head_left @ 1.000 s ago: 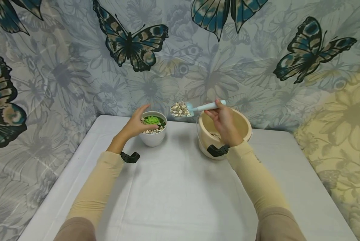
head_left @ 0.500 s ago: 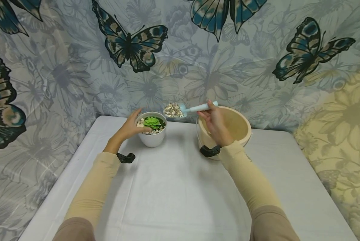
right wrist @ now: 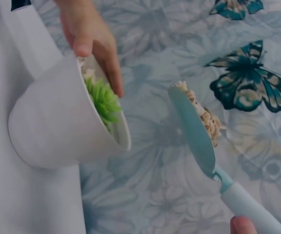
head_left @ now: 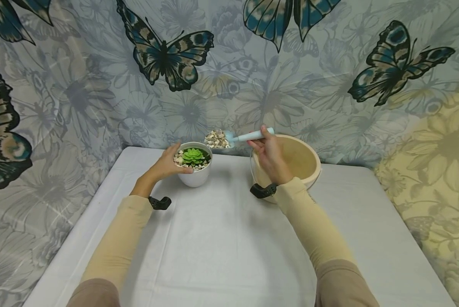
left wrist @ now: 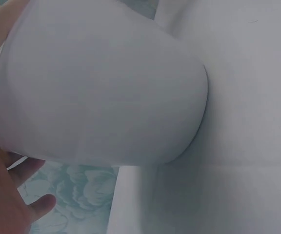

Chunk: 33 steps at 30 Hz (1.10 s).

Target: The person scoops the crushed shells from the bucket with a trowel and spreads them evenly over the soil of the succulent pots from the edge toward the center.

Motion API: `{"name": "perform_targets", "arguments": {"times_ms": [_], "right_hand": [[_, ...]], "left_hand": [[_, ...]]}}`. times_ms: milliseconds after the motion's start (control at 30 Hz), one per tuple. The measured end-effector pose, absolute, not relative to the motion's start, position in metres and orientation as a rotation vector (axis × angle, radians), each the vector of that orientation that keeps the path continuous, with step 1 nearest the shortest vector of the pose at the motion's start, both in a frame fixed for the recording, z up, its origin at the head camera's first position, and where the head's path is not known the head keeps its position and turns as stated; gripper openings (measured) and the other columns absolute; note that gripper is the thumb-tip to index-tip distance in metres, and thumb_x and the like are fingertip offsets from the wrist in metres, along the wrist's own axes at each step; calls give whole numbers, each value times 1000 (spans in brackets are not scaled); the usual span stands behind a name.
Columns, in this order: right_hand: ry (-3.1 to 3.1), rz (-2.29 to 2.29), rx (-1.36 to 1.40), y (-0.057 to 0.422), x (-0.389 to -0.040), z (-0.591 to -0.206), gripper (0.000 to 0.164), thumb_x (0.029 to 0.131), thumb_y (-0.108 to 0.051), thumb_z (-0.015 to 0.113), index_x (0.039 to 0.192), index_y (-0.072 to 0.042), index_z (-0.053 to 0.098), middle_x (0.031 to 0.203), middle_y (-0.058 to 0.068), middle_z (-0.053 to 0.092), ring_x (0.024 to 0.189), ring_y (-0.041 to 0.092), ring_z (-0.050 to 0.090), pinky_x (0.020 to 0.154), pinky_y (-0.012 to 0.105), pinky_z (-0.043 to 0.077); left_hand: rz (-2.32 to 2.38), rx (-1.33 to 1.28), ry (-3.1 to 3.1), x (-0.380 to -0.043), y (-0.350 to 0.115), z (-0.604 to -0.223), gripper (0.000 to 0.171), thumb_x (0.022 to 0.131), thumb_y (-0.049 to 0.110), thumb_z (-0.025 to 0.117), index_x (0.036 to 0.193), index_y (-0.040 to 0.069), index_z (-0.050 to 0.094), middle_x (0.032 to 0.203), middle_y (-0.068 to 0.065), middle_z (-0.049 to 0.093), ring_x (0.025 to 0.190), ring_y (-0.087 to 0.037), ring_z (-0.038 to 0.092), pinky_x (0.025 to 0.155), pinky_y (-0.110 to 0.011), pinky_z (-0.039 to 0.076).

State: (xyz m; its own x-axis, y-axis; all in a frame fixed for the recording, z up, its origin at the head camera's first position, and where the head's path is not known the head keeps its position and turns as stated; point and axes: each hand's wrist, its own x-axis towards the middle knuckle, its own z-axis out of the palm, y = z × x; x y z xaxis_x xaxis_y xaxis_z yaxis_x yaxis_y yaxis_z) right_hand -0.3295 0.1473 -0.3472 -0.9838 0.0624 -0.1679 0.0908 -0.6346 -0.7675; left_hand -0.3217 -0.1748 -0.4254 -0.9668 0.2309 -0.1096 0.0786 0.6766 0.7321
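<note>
My left hand (head_left: 165, 165) grips the rim of a white flower pot (head_left: 194, 178); the right wrist view shows its thumb on the near side and fingers on the far side. A green succulent (right wrist: 102, 102) sits in the pot among small pale stones. My right hand (head_left: 270, 155) holds the handle of a light blue hand scoop (head_left: 249, 136) to the right of the pot. Heaped in the scoop is a load of small pebbles (head_left: 217, 139). The scoop's tip hovers beside the pot's rim, roughly level and apart from it. In the left wrist view the pot fills much of the frame.
A cream bucket (head_left: 304, 155) with a thin handle stands behind and right of my right hand. Both rest on a table with a white cloth (head_left: 221, 238). Behind the table hangs a butterfly-patterned cloth (head_left: 198, 111).
The right hand has moved left, bringing the loaded scoop from above the bucket's side to the pot. The left hand has come down and taken hold of the pot's rim.
</note>
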Motion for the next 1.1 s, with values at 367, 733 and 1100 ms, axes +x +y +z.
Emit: {"name": "perform_targets", "arguments": {"times_ms": [367,733,1100], "right_hand": [[1378,-2839,328,134,-334,-345,12,101,-17,51,100,-5,51,78,11,64,70,19,71,68,29,60],[1483,-2833,345,125,-335,-347,17,100,-18,55,91,-4,53,73,9,65,68,20,71,68,31,60],[1487,-2788,276,108,-336,-350,16,101,-17,53,104,-1,55,80,9,64,78,23,72,70,31,60]], "left_hand": [[1078,133,2905,-308,-164,-427,124,70,63,77,157,5,11,159,-24,17,146,-41,18,116,-64,16],[1144,179,2725,-317,-174,-425,121,75,58,76,158,14,2,163,-20,3,148,-46,11,113,-68,22],[1045,139,2969,-306,-169,-431,120,70,64,76,156,5,16,156,-25,24,142,-42,25,112,-65,23]]}}
